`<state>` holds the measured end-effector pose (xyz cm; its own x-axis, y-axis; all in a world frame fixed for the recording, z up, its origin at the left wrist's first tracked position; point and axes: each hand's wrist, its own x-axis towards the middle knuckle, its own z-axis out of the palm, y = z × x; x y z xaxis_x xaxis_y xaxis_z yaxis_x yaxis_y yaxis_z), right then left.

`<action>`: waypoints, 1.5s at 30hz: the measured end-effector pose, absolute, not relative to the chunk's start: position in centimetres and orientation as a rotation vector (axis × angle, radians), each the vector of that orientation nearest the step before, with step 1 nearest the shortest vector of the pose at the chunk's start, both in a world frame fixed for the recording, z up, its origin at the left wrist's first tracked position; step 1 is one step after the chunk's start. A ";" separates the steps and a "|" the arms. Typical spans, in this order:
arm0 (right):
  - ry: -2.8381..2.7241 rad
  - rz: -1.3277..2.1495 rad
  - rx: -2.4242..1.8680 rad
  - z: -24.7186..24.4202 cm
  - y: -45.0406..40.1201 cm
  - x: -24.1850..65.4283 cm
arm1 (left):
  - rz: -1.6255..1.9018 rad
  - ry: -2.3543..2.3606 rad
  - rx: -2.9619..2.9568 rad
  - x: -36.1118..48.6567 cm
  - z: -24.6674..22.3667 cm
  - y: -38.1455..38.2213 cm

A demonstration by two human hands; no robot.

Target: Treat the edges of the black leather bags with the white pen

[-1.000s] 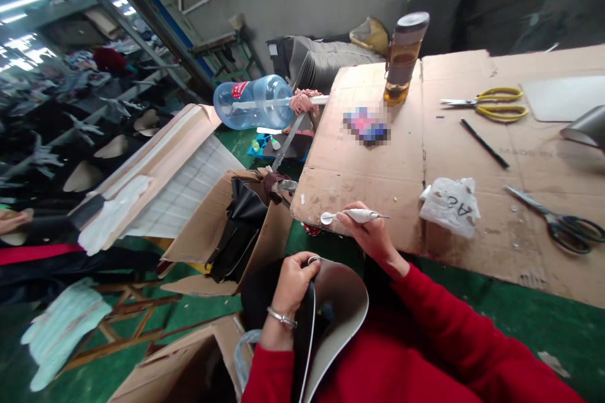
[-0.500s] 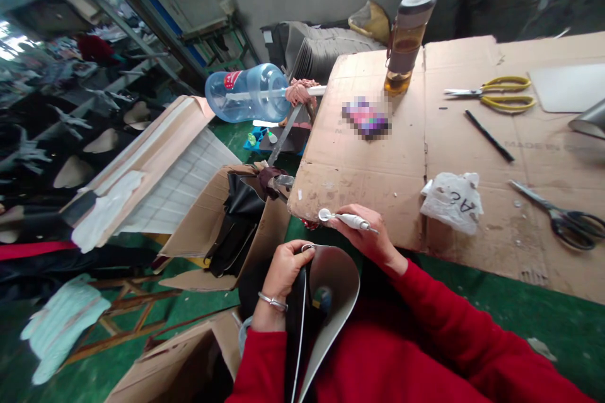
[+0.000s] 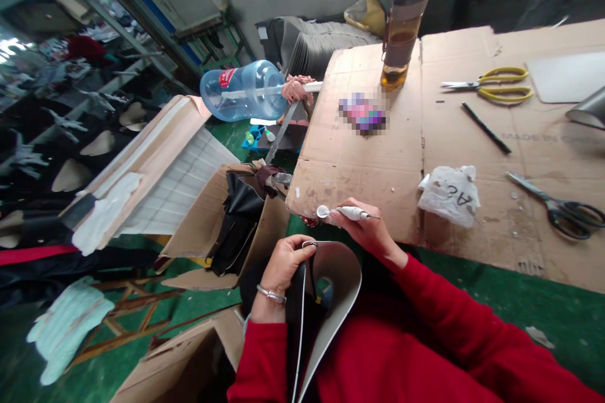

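Observation:
My left hand [image 3: 287, 262] is closed, pinching the top corner of a curled sheet [image 3: 344, 271], black on one face and grey on the other, with a thin white line along its edge. A small ring-like piece [image 3: 309, 244] shows at the fingertips; I cannot tell what it is. My right hand [image 3: 366, 227] is closed around a slim white pen-like tool [image 3: 352, 213] with a thin pointed end toward the right. A small round white disc [image 3: 322, 211] sits at the tool's left end, near the table corner and apart from the sheet.
The cardboard-covered table [image 3: 359, 176] holds yellow-handled scissors [image 3: 503, 84], black-handled scissors [image 3: 562, 211], a black stick [image 3: 486, 128], a plastic bag [image 3: 451, 195], a drink bottle [image 3: 404, 38] and a blurred item [image 3: 363, 113]. An open carton [image 3: 267, 233] and a blue water jug [image 3: 243, 91] are at left.
The view has shifted slightly, so the table and its things sit a little higher and further left. Both hands keep their holds, and the sheet's curl is a little wider.

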<state>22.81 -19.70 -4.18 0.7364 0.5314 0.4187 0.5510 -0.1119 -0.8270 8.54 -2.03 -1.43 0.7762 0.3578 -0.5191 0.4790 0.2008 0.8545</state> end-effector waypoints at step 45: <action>-1.034 0.485 -1.296 -4.4 -20.2 24.5 | -0.181 0.750 1.307 8.9 -0.8 -2.3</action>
